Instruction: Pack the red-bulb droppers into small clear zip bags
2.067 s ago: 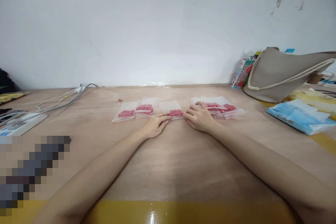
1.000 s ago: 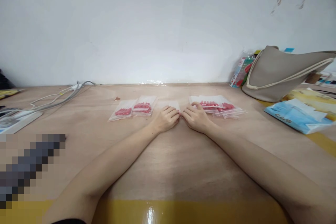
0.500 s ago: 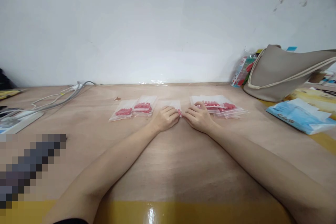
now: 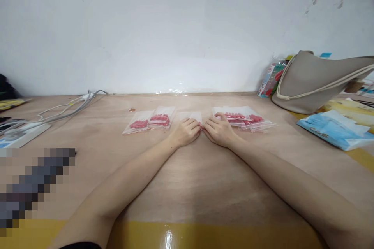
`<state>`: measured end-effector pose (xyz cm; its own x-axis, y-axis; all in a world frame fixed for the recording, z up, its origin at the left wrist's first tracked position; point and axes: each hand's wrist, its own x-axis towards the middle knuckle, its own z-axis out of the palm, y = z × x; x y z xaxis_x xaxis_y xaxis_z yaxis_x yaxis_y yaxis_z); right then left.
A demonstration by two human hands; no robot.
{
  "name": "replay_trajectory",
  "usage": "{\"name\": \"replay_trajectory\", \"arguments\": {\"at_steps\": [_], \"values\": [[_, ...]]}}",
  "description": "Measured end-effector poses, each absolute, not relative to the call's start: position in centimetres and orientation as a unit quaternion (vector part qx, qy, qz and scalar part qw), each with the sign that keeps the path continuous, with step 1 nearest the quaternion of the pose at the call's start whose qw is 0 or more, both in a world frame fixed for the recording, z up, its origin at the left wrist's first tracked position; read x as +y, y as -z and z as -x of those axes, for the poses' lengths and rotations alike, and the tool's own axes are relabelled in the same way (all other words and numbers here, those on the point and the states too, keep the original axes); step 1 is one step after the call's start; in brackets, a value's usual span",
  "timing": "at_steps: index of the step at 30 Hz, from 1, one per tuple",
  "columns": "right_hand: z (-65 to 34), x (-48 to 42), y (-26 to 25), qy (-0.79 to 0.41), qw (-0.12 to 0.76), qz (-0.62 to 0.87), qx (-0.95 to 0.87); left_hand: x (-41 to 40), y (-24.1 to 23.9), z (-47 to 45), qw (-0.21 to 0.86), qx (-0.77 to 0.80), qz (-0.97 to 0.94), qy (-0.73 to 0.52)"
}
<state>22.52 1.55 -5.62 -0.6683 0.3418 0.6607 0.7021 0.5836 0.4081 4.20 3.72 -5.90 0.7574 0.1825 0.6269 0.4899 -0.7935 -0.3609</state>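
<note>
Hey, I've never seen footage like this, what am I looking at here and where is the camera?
The camera sits on a person's head, looking forward and down, so the two bare arms are their own. The left hand and right hand meet over a small clear bag on the wooden table, fingers curled at its near edge; the grip itself is hidden. Two bags of red pieces lie to the left, a stack of similar bags to the right. Farther right are a beige handbag and a blue packet; cables lie far left.
</note>
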Motion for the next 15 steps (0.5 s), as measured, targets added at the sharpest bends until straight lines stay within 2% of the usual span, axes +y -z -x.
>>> {"name": "replay_trajectory", "arguments": {"at_steps": [15], "values": [[-23.3,1.1,5.8,0.326,0.289,0.309,-0.845,3.1,5.1,-1.5,0.301,-0.185,0.895,0.271]]}}
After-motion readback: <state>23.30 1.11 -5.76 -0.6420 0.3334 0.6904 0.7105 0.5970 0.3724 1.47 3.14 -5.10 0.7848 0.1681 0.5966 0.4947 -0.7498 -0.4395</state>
